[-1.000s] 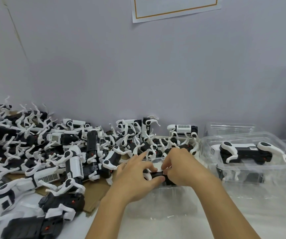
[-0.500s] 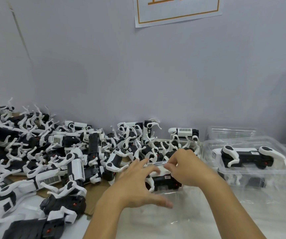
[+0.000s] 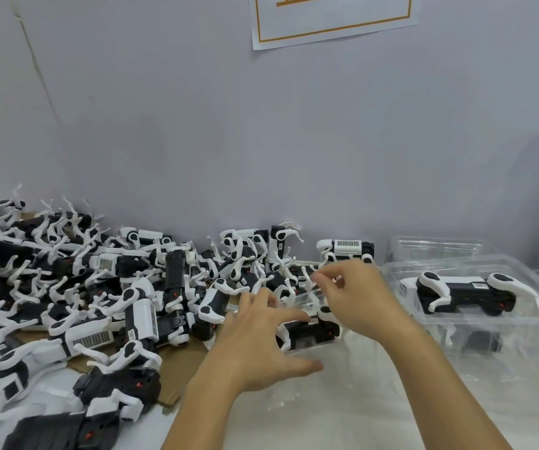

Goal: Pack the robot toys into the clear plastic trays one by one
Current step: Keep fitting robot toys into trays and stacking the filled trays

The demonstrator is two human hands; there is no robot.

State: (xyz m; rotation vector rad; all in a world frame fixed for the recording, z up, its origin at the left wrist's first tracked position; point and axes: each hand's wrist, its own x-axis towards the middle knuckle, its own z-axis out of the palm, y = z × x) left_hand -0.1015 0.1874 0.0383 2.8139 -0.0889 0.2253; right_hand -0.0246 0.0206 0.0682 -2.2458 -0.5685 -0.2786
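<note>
A black and white robot toy (image 3: pixel 310 329) lies inside a clear plastic tray (image 3: pixel 304 300) at the middle of the table. My left hand (image 3: pixel 261 345) rests on the tray's near left side with its fingers spread, thumb stretched toward the right. My right hand (image 3: pixel 356 300) hovers over the tray's far side, its fingertips pinching the tray's thin clear far rim. Part of the toy is hidden under both hands.
A big pile of loose robot toys (image 3: pixel 99 303) covers the left side on cardboard (image 3: pixel 177 378). At the right stands a closed clear tray (image 3: pixel 489 332) holding a toy (image 3: pixel 463 290), with empty clear trays (image 3: pixel 434 251) behind it. The wall is close behind.
Both hands let go of the toy, which now lies in the tray. My left hand spread open and slid nearer; my right hand rose to the tray's far rim.
</note>
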